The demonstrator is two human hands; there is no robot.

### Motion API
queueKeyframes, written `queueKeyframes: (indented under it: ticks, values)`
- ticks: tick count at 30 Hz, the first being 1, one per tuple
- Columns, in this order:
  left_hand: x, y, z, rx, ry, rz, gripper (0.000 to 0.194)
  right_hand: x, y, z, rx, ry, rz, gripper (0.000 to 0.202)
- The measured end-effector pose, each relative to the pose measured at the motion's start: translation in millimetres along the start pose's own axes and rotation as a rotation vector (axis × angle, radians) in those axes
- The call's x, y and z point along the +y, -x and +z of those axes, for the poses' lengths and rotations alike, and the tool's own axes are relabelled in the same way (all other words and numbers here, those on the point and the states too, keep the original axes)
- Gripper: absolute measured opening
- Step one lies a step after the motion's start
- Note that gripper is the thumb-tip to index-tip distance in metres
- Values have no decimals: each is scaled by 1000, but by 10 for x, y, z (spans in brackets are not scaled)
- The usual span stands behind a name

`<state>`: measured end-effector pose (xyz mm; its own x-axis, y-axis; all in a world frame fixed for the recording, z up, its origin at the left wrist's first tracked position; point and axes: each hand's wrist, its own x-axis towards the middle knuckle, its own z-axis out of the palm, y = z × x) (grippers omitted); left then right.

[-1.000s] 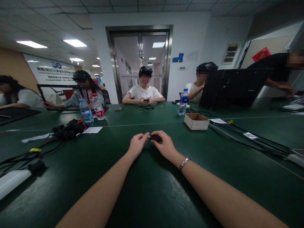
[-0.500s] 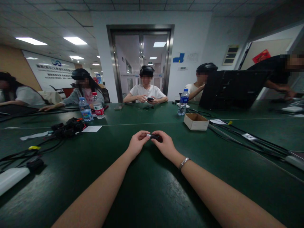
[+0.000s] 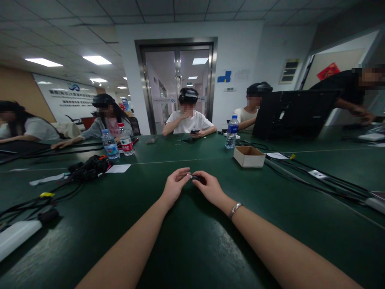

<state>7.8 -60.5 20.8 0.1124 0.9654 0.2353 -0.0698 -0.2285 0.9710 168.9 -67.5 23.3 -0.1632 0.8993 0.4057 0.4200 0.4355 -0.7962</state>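
Observation:
Just above the table, my right hand point(image 3: 209, 186) grips a small black cylinder point(image 3: 196, 178) between thumb and fingers. The cylinder lies sideways, with a small pale end pointing left; its exact kind is too small to make out. At that pale end is my left hand point(image 3: 173, 187), its thumb against the tip. The left index finger is raised a little off the thumb, while the other fingers curl behind. Part of the cylinder is hidden by the right fingers. A silver bracelet point(image 3: 235, 209) circles my right wrist.
An open cardboard box point(image 3: 249, 157) stands ahead to the right, near a water bottle point(image 3: 231, 132). Two bottles, one red-capped point(image 3: 126, 140), stand at left behind tangled black gear point(image 3: 90, 167). Black cables point(image 3: 313, 172) cross the right side. Across the table sits a person point(image 3: 189, 120) holding a phone.
The left fingers have loosened and spread slightly at the pale end, which shows less now. My right hand keeps its hold. The person opposite has raised a hand to the face.

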Motion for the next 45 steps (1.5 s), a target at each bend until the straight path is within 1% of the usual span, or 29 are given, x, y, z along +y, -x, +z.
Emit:
queueKeyframes:
  ticks: [3,5,7,9,11,13,15,17,19,20,23,27,31,33,35,38,40,42,45]
  values:
    - [-18,-14,5,2,73,28,56,3,2,4,-7,3,-9,21]
    - [-44,-32,7,25,82,31,61,0,4,4,-3,9,-3,22]
    - [-69,-46,12,62,30,2,54,-5,7,3,-6,13,-2,22]
    - [-81,-51,17,73,-56,-45,40,-7,8,2,-9,9,-10,22]
    - [-77,-47,21,59,-116,-69,31,1,5,5,-12,1,-16,22]
    - [-62,-38,22,31,-127,-55,28,24,0,10,-5,-1,-15,21]
    - [-42,-27,23,0,-101,-21,27,51,-5,16,9,0,-26,21]
    - [-26,-20,24,-16,-59,-3,31,70,-8,20,24,-4,-40,21]
    - [-20,-18,23,-2,-29,-19,37,68,-6,21,27,-2,-43,21]
    - [-22,-19,21,13,-27,-36,37,59,-3,19,26,3,-40,22]
    - [-47,-27,5,38,-59,-69,30,21,6,9,10,22,-36,22]
    - [-74,-24,-28,11,-82,-13,27,15,8,-3,-3,29,-40,21]
    - [-57,-12,-40,-28,-4,24,25,49,0,-1,-7,28,-31,22]
    - [-47,-15,-33,-12,30,32,28,57,-3,3,-8,27,-32,22]
    - [-47,-23,-19,38,31,16,33,58,-4,10,-9,30,-31,22]
    - [-67,-32,10,101,-64,-57,30,57,-3,17,-11,31,-30,22]
    - [-79,-27,28,90,-182,-74,28,59,-2,18,-15,33,-34,22]
    - [-81,-14,41,59,-275,-47,27,61,-1,16,-22,39,-36,22]
    - [-63,5,47,31,-302,32,18,60,-4,11,-15,47,-39,22]
